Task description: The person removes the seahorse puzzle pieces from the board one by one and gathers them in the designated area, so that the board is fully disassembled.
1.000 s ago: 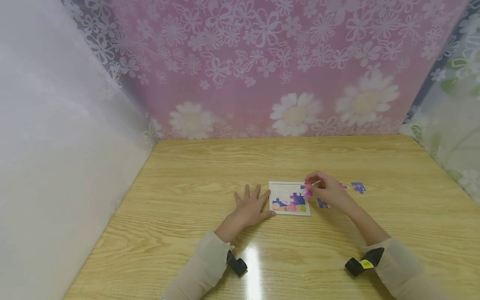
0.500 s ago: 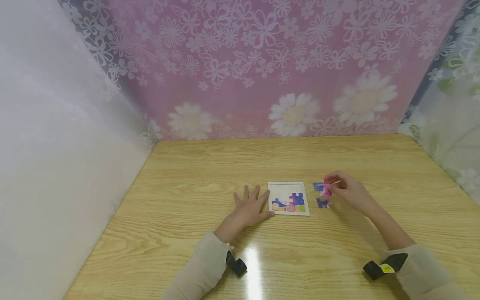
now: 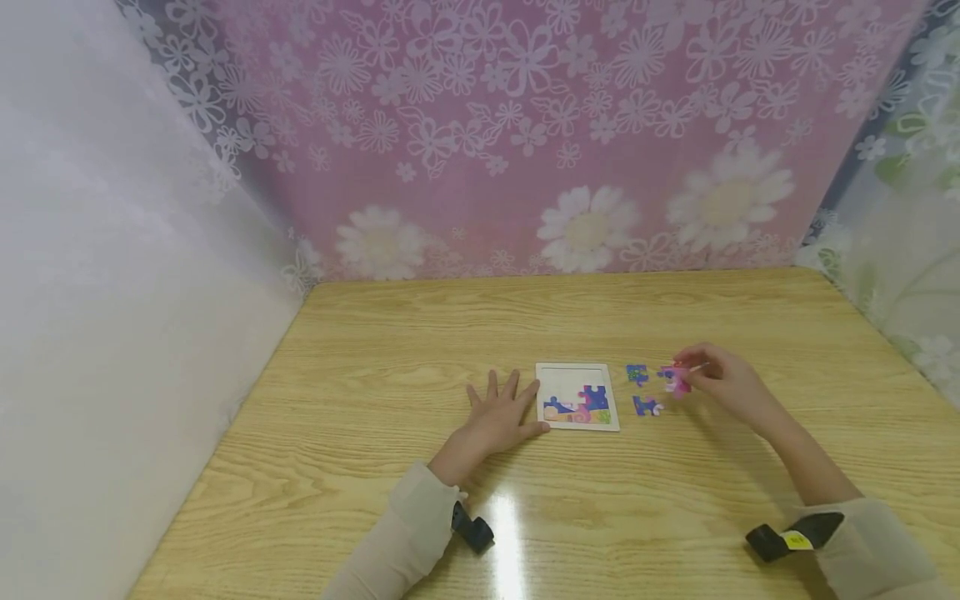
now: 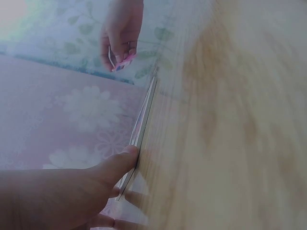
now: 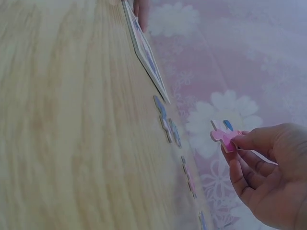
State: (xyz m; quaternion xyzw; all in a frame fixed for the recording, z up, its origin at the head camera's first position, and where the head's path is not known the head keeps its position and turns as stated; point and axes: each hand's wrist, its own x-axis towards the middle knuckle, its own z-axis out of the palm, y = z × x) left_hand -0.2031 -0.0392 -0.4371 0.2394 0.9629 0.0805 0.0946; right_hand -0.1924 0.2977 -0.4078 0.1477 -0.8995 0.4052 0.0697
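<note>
My right hand (image 3: 729,387) pinches a pink jigsaw piece (image 5: 225,138) between thumb and fingers, raised over the table to the right of the puzzle tray. The white square puzzle tray (image 3: 616,408) lies flat, with joined blue, pink and yellow pieces (image 3: 596,400) along its bottom and right; its upper left shows bare white backing. My left hand (image 3: 498,418) lies spread on the table, thumb and a fingertip touching the tray's left edge. Between tray and right hand lie a blue-green piece (image 3: 637,374) and a dark blue piece (image 3: 645,407).
In the right wrist view, more loose pieces lie in a row, including a pink one (image 5: 188,177) and a blue one (image 5: 202,221) partly cut off. The wood-grain table (image 3: 420,333) meets a flowered pink backdrop (image 3: 480,192) behind and pale walls at the sides.
My right hand has moved right, away from the tray's right edge, carrying the pink jigsaw piece over the loose pieces. My left hand and the tray have stayed in place.
</note>
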